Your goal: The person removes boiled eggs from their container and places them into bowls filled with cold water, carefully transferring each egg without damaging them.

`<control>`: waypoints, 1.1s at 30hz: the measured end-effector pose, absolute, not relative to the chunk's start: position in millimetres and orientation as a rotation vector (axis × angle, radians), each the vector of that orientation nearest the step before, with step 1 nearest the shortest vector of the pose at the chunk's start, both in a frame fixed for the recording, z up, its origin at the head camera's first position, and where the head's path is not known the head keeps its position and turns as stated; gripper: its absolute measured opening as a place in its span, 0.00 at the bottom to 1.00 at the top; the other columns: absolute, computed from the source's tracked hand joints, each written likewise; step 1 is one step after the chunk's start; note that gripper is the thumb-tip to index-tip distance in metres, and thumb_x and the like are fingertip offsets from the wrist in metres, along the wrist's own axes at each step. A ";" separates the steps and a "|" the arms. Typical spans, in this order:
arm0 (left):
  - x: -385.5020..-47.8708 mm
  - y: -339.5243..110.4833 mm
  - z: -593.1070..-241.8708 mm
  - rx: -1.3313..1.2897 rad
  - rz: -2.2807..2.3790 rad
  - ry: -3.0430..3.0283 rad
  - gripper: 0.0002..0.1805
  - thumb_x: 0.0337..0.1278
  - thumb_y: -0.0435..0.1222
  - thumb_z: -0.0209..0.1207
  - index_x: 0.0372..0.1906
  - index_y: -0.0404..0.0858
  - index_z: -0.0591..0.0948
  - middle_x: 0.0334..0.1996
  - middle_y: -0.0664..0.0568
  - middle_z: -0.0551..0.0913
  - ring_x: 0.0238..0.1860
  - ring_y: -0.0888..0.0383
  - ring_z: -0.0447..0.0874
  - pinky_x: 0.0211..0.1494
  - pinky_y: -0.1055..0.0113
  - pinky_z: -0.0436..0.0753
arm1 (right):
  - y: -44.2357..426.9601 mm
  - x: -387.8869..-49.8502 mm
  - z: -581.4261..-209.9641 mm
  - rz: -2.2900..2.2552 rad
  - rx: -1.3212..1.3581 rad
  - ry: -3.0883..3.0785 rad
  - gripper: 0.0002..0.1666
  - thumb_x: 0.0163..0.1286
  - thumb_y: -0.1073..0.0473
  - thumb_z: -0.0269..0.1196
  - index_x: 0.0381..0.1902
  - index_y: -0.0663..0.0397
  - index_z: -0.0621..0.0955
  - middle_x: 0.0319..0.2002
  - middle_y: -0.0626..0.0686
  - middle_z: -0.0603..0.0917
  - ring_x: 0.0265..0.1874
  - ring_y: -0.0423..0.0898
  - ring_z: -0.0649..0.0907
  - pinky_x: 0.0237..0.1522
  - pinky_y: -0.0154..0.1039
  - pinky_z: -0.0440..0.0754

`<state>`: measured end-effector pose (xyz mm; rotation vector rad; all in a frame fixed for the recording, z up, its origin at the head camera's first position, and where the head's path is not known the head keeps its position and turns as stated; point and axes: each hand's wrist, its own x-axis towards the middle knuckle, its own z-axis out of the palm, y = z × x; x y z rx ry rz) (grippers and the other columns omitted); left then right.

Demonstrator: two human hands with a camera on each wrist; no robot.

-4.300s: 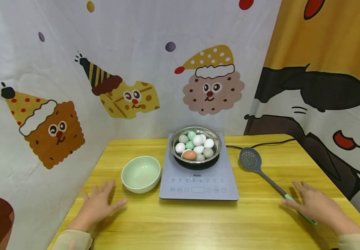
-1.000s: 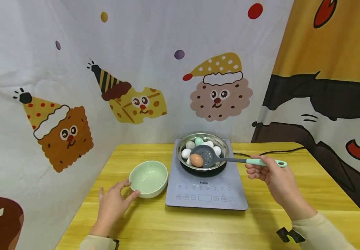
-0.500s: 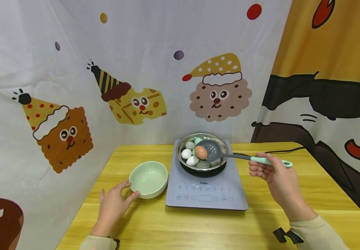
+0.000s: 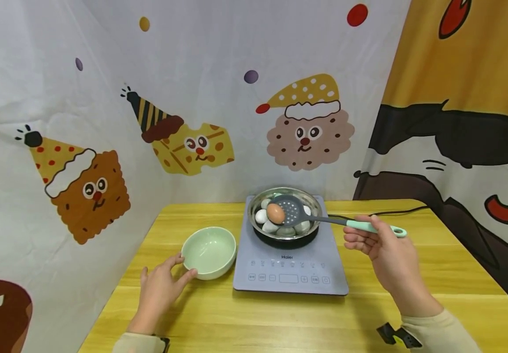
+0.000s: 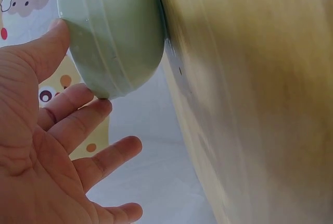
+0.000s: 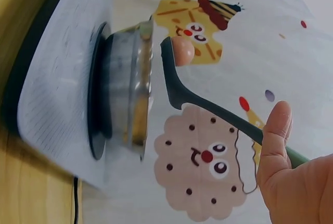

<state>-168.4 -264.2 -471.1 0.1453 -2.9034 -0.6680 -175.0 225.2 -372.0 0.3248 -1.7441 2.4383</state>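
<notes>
My right hand point(image 4: 392, 255) grips the mint-green handle of a dark grey slotted skimmer point(image 4: 291, 210). On the skimmer's head lies a brown egg point(image 4: 276, 214), lifted above the steel pan point(image 4: 316, 208). The right wrist view shows the egg point(image 6: 183, 51) sitting in the head, apart from the pan's rim. Several white and greyish eggs point(image 4: 286, 231) are in the pan; the skimmer hides part of them. My left hand point(image 4: 161, 289) touches the outside of a pale green bowl point(image 4: 209, 252) with thumb and fingertips, the other fingers spread.
The pan stands on a grey-lilac induction cooker point(image 4: 290, 267), right of the bowl. A black cord point(image 4: 401, 213) runs behind it to the right along the wooden table point(image 4: 280, 323). A printed cloth point(image 4: 209, 59) hangs close behind the table.
Since the first frame, my right hand has picked up the skimmer and the brown egg has come onto it, now raised over the pan. My left hand has moved to the bowl.
</notes>
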 end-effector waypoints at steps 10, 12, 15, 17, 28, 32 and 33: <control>-166.7 -264.9 -471.2 0.149 -0.677 -2.895 0.35 0.65 0.55 0.71 0.67 0.36 0.82 0.67 0.40 0.85 0.66 0.31 0.84 0.78 0.18 0.48 | 176.8 -178.8 -365.8 2.436 0.409 -1.841 0.23 0.90 0.48 0.48 0.56 0.55 0.85 0.42 0.53 0.95 0.37 0.44 0.94 0.44 0.41 0.94; -166.8 -264.4 -470.7 0.148 -0.678 -2.894 0.35 0.65 0.55 0.71 0.66 0.36 0.83 0.66 0.40 0.85 0.65 0.31 0.84 0.78 0.18 0.48 | 163.9 -178.7 -366.1 2.436 0.408 -1.875 0.23 0.90 0.47 0.48 0.56 0.56 0.84 0.42 0.53 0.95 0.37 0.45 0.94 0.44 0.42 0.94; -166.6 -263.9 -470.1 0.151 -0.676 -2.898 0.35 0.65 0.56 0.71 0.66 0.36 0.83 0.66 0.40 0.86 0.64 0.31 0.85 0.77 0.18 0.50 | 144.1 -178.0 -368.3 2.445 0.378 -1.926 0.25 0.90 0.46 0.48 0.58 0.59 0.82 0.41 0.53 0.95 0.37 0.45 0.93 0.45 0.43 0.94; -166.6 -263.4 -469.9 0.151 -0.674 -2.896 0.35 0.65 0.56 0.71 0.66 0.36 0.83 0.65 0.40 0.86 0.63 0.32 0.85 0.77 0.17 0.50 | 131.6 -177.8 -371.3 2.458 0.364 -1.957 0.27 0.90 0.45 0.48 0.60 0.63 0.80 0.40 0.52 0.95 0.37 0.46 0.93 0.45 0.44 0.94; -168.2 -262.2 -471.9 0.135 -0.682 -2.874 0.36 0.65 0.54 0.72 0.68 0.35 0.81 0.63 0.40 0.88 0.62 0.31 0.86 0.76 0.17 0.51 | 87.6 -173.2 -396.9 2.375 0.417 -2.114 0.28 0.90 0.49 0.49 0.64 0.71 0.79 0.41 0.59 0.92 0.36 0.48 0.92 0.45 0.46 0.94; -168.9 -262.1 -471.9 0.138 -0.683 -2.878 0.35 0.65 0.53 0.72 0.69 0.35 0.81 0.62 0.40 0.88 0.62 0.31 0.86 0.76 0.17 0.51 | 79.6 -172.3 -405.4 2.318 0.473 -2.144 0.27 0.89 0.51 0.50 0.63 0.72 0.79 0.43 0.66 0.90 0.35 0.48 0.91 0.43 0.46 0.95; -168.7 -261.8 -471.7 0.136 -0.683 -2.877 0.35 0.65 0.53 0.72 0.69 0.35 0.81 0.62 0.40 0.88 0.62 0.31 0.86 0.76 0.17 0.51 | 77.9 -172.1 -407.1 2.309 0.485 -2.149 0.26 0.89 0.51 0.51 0.62 0.72 0.80 0.43 0.67 0.89 0.35 0.47 0.91 0.43 0.46 0.95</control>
